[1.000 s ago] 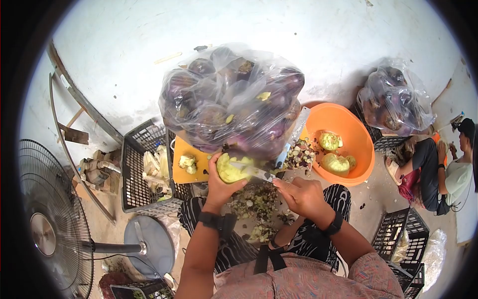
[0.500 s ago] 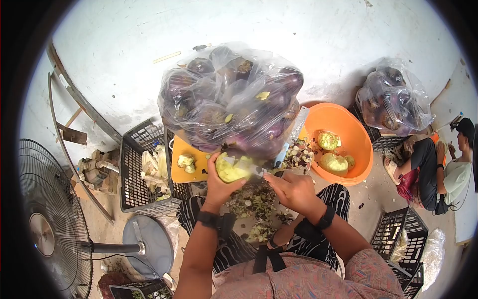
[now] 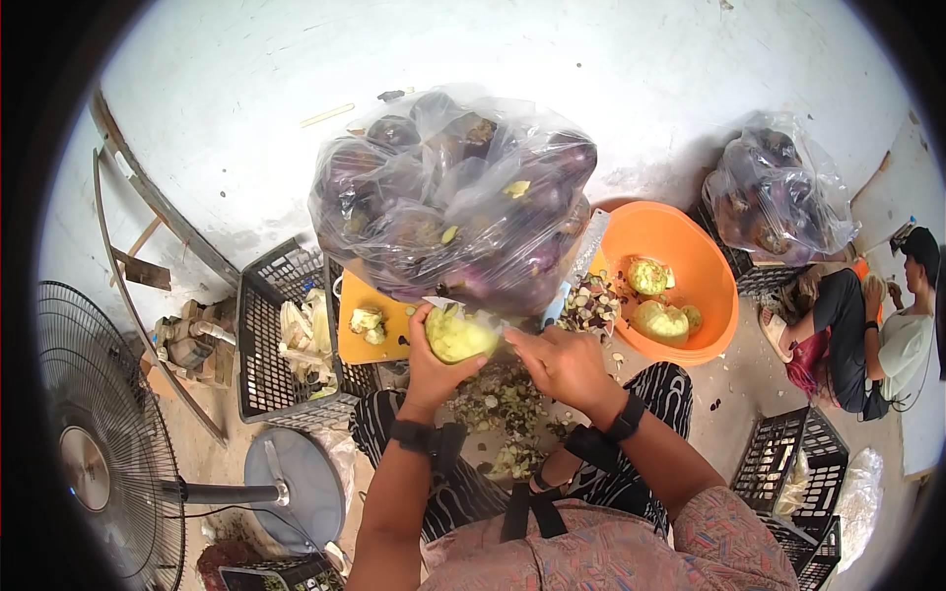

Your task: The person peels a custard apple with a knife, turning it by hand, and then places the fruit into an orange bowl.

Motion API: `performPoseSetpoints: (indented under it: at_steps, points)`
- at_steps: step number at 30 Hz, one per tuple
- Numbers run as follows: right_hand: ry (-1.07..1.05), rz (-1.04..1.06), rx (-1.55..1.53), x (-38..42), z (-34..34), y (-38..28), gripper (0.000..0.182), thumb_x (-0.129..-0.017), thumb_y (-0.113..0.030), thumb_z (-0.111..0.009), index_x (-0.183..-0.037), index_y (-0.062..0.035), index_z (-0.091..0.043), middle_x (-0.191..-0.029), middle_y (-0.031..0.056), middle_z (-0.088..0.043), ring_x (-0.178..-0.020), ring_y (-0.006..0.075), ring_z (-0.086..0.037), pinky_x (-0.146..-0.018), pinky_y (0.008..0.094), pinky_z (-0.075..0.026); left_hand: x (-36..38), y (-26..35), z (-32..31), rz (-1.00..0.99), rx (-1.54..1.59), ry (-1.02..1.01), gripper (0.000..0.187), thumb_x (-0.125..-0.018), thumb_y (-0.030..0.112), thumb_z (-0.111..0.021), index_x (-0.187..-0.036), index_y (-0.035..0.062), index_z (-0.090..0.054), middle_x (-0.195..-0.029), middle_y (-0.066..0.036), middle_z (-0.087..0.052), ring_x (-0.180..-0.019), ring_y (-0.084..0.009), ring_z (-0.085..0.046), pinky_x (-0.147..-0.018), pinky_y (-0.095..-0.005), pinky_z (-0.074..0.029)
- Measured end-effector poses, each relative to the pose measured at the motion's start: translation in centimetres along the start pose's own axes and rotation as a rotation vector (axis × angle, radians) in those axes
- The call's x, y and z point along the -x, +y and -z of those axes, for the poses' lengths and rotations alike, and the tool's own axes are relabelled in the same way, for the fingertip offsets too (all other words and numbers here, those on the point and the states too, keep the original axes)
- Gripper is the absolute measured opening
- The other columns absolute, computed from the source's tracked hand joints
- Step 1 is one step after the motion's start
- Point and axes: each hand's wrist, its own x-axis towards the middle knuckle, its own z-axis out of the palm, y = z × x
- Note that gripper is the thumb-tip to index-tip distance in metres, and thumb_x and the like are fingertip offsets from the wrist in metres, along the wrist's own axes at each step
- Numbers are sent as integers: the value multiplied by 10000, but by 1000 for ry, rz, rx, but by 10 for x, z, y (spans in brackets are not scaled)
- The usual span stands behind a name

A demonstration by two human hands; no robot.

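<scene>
My left hand (image 3: 426, 366) is wrapped round a pale, peeled eggplant (image 3: 457, 340), held over my lap. In my right hand (image 3: 570, 362) is a knife (image 3: 493, 323), its blurred blade lying across the top of the eggplant. Just beyond both hands rests a big clear plastic bag (image 3: 453, 217) full of round purple eggplants. Dark and pale peelings (image 3: 498, 399) cover the floor between my legs.
An orange basin (image 3: 725, 320) with peeled eggplants stands right, near a blue-handled blade (image 3: 591, 239). A yellow board (image 3: 382, 350) and black crate (image 3: 264, 369) are left, beyond a fan (image 3: 89, 453). Another person (image 3: 902, 345) sits far right by a second eggplant bag (image 3: 778, 197).
My right hand has shifted slightly left, and the knife blade has slid across the eggplant toward its far left side. My left hand stays nearly in place.
</scene>
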Motion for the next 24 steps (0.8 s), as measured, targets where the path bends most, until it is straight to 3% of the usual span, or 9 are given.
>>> performPoseSetpoints:
  at_steps: [6,9,11,24]
  points:
    - [1,-30,-33,-9,-14,2,250,-847,-213,-677,-1094,-194,-711,-613,75,-540,-505,266,-566,-452,381,-442,1,-5,1,12,-16,-5,965,-599,89,-880,-1356,35,-284,-1251,-119,-461,-1156,-216,-515,-994,-344,-457]
    - [96,-122,-149,-13,-27,11,251,-847,-193,-673,-1093,-169,-712,-634,101,-576,-536,277,-590,-474,382,-454,-1,-10,6,-103,-241,-29,970,-596,91,-883,-1359,39,-286,-1256,-116,-454,-1163,-214,-509,-997,-347,-457]
    - [139,-153,-263,-2,-19,6,248,-845,-166,-673,-1089,-153,-715,-651,115,-592,-553,279,-598,-486,377,-449,0,-6,3,-13,-18,-1,968,-599,86,-880,-1364,46,-288,-1259,-111,-452,-1169,-210,-503,-998,-347,-456]
    - [122,-181,-242,43,2,-4,329,-820,-77,-703,-1141,-151,-707,-623,85,-586,-510,226,-575,-479,323,-452,0,-6,2,-11,33,6,952,-611,76,-871,-1366,59,-291,-1264,-98,-459,-1160,-201,-507,-994,-340,-456]
